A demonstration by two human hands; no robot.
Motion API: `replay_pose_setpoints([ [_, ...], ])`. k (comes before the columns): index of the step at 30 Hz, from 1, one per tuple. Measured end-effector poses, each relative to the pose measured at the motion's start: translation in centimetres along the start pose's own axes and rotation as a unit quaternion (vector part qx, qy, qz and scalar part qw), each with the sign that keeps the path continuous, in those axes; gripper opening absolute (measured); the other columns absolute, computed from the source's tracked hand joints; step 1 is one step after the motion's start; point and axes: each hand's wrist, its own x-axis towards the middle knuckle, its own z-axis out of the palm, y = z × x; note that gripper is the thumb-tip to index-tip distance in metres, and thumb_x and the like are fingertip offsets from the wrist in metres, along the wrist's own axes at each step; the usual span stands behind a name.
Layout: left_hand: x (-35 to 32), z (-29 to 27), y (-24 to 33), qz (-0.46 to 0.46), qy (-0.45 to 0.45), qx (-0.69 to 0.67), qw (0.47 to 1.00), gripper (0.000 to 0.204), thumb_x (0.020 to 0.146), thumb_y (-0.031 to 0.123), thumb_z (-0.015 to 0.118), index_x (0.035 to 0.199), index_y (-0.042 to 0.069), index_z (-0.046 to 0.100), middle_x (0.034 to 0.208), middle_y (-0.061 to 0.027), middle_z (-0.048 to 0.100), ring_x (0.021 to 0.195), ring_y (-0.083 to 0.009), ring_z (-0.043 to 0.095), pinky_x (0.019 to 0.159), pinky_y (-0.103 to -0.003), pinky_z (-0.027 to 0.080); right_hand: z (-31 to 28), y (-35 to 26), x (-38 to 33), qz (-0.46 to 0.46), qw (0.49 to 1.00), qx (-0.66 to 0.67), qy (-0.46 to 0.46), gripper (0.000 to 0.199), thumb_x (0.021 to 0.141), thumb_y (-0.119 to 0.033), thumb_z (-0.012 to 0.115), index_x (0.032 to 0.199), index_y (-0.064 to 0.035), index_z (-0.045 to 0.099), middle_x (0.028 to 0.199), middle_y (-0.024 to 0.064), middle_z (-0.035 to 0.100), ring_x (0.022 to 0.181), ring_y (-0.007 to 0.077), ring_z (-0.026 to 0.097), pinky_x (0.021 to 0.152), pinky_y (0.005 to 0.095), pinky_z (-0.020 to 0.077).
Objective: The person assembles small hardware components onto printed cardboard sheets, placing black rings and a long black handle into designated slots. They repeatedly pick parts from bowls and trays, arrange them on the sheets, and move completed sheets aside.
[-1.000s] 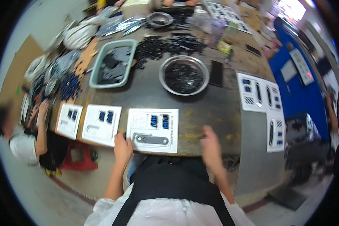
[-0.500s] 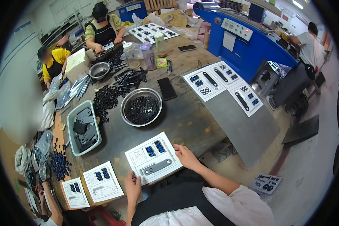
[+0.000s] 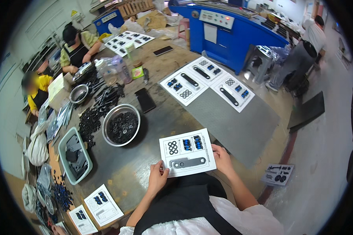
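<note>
Both hands hold a white printed card (image 3: 196, 171) by its two sides, over the table's near edge. It bears a dark grey arm-shaped part, a group of black rings and two groups of blue-and-black hardware. My left hand (image 3: 157, 176) grips the lower left edge, thumb on top. My right hand (image 3: 222, 159) is closed on the right edge, some fingers hidden beneath. Beyond the card, to the left, stands a steel bowl (image 3: 137, 135) of small black rings (image 3: 123, 127). Two similar cards, a larger one (image 3: 110, 214) and a smaller one (image 3: 86, 225), lie at the near left.
A pale green bin (image 3: 88, 176) holds grey parts, beside loose black pieces (image 3: 91, 123). A phone (image 3: 145, 100) lies past the bowl. Finished-looking cards (image 3: 190, 96) rest on a grey sheet (image 3: 239, 129) at right. Two people sit at the far left; another stands beyond the blue machine (image 3: 239, 49).
The card has moved right in both hands, toward the grey sheet. Its ring group looked pale earlier and looks black now. The view has turned, and the person at far right has shifted.
</note>
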Motion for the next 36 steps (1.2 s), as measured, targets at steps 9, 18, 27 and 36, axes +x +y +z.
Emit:
replay_pose_setpoints([
  [9, 4.6, 6.3, 5.5, 0.081, -0.093, -0.007, 0.992, 0.051, 0.092, 0.016, 0.067, 0.137, -0.001, 0.053, 0.113, -0.0176, 0.054, 0.088, -0.0238, 0.062, 0.082, -0.035, 0.055, -6.5, 7.4, -2.5, 0.023, 0.991, 0.051, 0.12, 0.041, 0.094, 0.002, 0.05, 0.134, -0.0048, 0.057, 0.122, 0.0176, 0.061, 0.101, 0.0273, 0.066, 0.092, 0.038, 0.0523],
  [18, 7.6, 12.4, 11.7, 0.122, -0.201, -0.007, 0.972, 0.05, 0.09, 0.016, 0.066, 0.136, -0.002, 0.054, 0.114, -0.0169, 0.057, 0.091, -0.0247, 0.061, 0.084, -0.035, 0.053, -12.9, 11.1, -4.9, 0.082, 0.973, 0.08, 0.202, 0.042, 0.094, 0.006, 0.046, 0.134, -0.0009, 0.056, 0.122, 0.0154, 0.062, 0.108, 0.0225, 0.063, 0.096, 0.0342, 0.0495],
  [27, 11.0, 18.6, 17.4, 0.168, -0.26, 0.043, 0.95, 0.053, 0.089, 0.02, 0.064, 0.135, -0.004, 0.053, 0.117, -0.022, 0.058, 0.106, -0.0363, 0.059, 0.096, -0.042, 0.048, -17.5, 13.0, -6.3, 0.109, 0.954, 0.06, 0.274, 0.044, 0.095, 0.003, 0.046, 0.138, -0.0013, 0.055, 0.125, 0.0146, 0.064, 0.107, 0.0223, 0.063, 0.097, 0.0337, 0.0481],
  [36, 14.4, 24.5, 21.4, 0.237, -0.227, 0.038, 0.944, 0.053, 0.088, 0.019, 0.065, 0.135, -0.001, 0.054, 0.116, -0.0197, 0.056, 0.095, -0.0304, 0.06, 0.089, -0.038, 0.051, -20.8, 15.9, -4.3, 0.074, 0.941, 0.084, 0.32, 0.046, 0.097, 0.001, 0.045, 0.142, -0.0035, 0.052, 0.126, 0.012, 0.061, 0.11, 0.0195, 0.059, 0.098, 0.0333, 0.0467],
])
